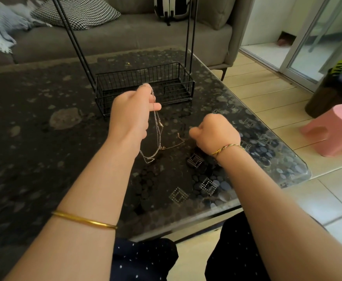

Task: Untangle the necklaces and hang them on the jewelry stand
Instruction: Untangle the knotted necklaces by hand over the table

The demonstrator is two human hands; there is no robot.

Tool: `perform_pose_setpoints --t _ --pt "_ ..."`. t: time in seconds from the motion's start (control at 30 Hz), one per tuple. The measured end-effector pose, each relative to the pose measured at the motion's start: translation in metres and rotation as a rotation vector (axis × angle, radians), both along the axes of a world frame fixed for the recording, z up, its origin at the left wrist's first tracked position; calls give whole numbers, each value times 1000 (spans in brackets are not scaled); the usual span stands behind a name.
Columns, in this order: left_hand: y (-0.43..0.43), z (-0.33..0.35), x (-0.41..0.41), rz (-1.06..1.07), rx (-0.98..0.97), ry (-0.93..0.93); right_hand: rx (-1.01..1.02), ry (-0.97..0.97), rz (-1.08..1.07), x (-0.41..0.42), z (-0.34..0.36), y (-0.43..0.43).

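Observation:
My left hand [132, 113] is raised above the table and grips a bunch of thin silver necklaces [157, 136], which hang down in loops to the tabletop. A finer gold chain [175, 146] runs sideways from the hanging bunch to my right hand [214, 134], which pinches its end with curled fingers. The jewelry stand [145, 86] is black wire, a basket base with tall uprights, right behind my left hand. Its top is out of view.
The dark pebble-patterned glass table [44, 138] fills the middle. A grey sofa [115, 35] with cushions stands behind it. To the right on the tiled floor are a pink stool [332, 130] and a dark pot [332, 92].

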State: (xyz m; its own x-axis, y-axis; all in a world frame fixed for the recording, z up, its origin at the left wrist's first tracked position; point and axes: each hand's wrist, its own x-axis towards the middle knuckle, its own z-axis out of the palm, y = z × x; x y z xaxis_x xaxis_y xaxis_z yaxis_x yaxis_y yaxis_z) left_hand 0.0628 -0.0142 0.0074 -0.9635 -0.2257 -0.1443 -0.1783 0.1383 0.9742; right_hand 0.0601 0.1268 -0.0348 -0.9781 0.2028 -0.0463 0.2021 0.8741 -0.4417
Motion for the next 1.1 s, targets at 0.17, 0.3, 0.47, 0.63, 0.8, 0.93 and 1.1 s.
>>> perform_pose_setpoints --t 0.17,0.3,0.47,0.63,0.8,0.93,1.1 --pt "-1 -4 -2 15 -44 -31 -601 297 -165 -4 5 3" --pt "0 -7 -2 16 -63 -62 -757 487 -284 -2 12 1" --pt "-1 -8 -4 16 -63 -70 -1056 402 -277 -4 15 -6" --pt "1 -6 -4 35 -35 -20 -245 24 88 -4 -1 -5" --pt "-1 -4 -6 81 -23 -15 41 -162 197 5 6 -7" --pt "-4 -4 -8 115 -8 -21 26 -96 143 6 8 -4" --pt "-5 -4 -10 119 19 -90 -185 134 24 0 6 5"
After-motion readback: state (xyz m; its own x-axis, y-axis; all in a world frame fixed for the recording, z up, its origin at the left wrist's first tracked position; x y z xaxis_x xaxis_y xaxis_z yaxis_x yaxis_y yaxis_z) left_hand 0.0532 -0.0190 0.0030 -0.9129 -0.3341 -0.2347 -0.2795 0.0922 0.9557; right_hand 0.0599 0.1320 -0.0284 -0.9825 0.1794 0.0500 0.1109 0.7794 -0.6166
